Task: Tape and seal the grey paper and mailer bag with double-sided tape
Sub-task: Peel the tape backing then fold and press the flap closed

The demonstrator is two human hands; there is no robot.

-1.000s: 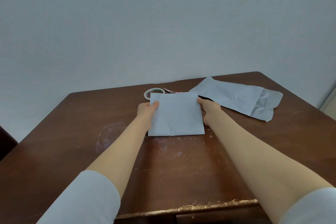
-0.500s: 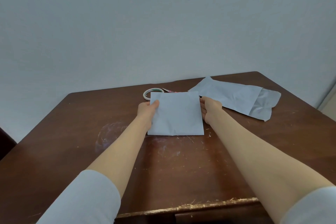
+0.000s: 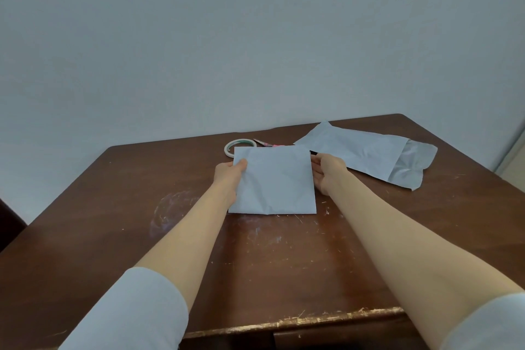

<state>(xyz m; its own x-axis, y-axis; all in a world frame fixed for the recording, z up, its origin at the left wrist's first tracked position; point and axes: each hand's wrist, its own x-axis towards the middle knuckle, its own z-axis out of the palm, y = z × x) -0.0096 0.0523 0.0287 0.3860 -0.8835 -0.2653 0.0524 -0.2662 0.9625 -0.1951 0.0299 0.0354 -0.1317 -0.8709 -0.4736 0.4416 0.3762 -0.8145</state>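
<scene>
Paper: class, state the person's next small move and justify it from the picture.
Probably the right hand should leave the edge of the paper and reach for the tape roll just behind it: the left hand pinches the paper's far left corner, and no tape strip shows on the paper.

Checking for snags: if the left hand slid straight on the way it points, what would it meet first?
Probably the tape roll, just beyond the left hand gripping the grey paper; depth is unclear.
</scene>
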